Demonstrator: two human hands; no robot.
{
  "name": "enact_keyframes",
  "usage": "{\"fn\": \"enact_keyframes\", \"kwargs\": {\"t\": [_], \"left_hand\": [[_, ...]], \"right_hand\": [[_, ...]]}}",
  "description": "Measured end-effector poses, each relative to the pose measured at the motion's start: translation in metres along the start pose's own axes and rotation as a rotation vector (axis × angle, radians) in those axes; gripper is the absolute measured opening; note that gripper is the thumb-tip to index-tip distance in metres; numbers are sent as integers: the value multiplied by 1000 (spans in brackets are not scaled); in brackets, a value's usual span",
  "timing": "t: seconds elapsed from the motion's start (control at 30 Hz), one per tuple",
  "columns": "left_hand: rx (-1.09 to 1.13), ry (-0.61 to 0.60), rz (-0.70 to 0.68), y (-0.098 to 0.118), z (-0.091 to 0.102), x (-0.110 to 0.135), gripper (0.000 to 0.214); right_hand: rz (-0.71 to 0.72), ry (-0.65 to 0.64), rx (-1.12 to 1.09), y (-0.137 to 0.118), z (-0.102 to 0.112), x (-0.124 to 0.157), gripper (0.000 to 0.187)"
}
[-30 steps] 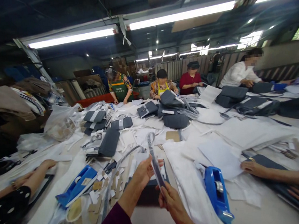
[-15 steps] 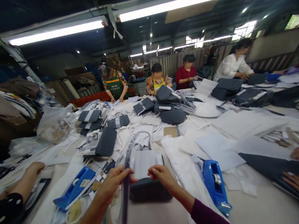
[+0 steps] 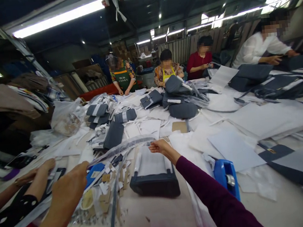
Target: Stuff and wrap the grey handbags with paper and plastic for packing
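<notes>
My left hand [image 3: 71,182] is closed around a grey bag strap [image 3: 122,146] in clear plastic wrap, out to the left. At the strap's far end, the fingers of my right hand [image 3: 158,146] pinch it above the handbag. Between the two hands the strap is drawn out in a shallow arc, and another wrapped length hangs down toward the table's front edge. Under my right hand lies a dark grey handbag [image 3: 155,186], its front covered with white wrapping sheet [image 3: 152,161]. Neither hand touches the bag body.
A blue tape dispenser [image 3: 225,177] stands right of the bag; another blue dispenser [image 3: 94,174] is partly behind my left hand. Cardboard scraps [image 3: 105,200] lie between. Several dark bags [image 3: 183,110] are piled farther back. A co-worker's arm [image 3: 41,181] reaches in at left; others work across the table.
My hands have moved apart, the left one far to the left and the right one up, stretching the strap between them. The view has turned and tilted, and the co-worker's hands at right are gone.
</notes>
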State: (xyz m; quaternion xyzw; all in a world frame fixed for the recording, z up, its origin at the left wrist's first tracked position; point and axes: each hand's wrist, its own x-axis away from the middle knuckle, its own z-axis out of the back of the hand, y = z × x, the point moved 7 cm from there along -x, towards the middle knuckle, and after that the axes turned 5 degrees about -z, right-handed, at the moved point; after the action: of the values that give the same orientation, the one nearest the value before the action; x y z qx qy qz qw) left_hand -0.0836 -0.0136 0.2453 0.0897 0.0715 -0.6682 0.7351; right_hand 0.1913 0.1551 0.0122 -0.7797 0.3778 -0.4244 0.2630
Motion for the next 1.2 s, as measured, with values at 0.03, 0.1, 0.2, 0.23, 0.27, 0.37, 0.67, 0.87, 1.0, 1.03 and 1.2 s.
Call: {"fn": "enact_keyframes", "kwargs": {"t": [0.03,0.1,0.2,0.23,0.27,0.37,0.67,0.87,1.0,1.03,1.2], "left_hand": [[-102,19,-36,5,2,1,24],[-288,86,-139,17,7,3,31],[-328,194,-275,32,10,13,39],[-300,208,-300,36,7,18,41],[-255,209,-313,39,1,22,44],[-18,174,-210,42,-26,36,45],[1527,-671,474,69,-177,82,38],[1640,-730,435,101,-186,36,36],[1711,-486,417,116,-182,-19,38],[1734,-424,409,121,-180,-30,37],[1796,-257,360,154,-168,-52,39]], "right_hand": [[-37,-38,7,-3,-9,-7,32],[-125,-109,1,-10,-27,-19,51],[-260,-142,-81,-22,-49,-35,62],[-274,-137,-121,-28,-54,-40,60],[-263,-131,-156,-33,-59,-45,54],[-155,-123,-219,-47,-66,-54,30],[59,-126,-231,-64,-36,-47,27],[87,96,-193,-65,-2,-24,9],[116,-59,-49,-23,-3,61,15],[63,-224,15,-3,-14,86,24],[-259,-399,-46,77,-30,149,53]]}}
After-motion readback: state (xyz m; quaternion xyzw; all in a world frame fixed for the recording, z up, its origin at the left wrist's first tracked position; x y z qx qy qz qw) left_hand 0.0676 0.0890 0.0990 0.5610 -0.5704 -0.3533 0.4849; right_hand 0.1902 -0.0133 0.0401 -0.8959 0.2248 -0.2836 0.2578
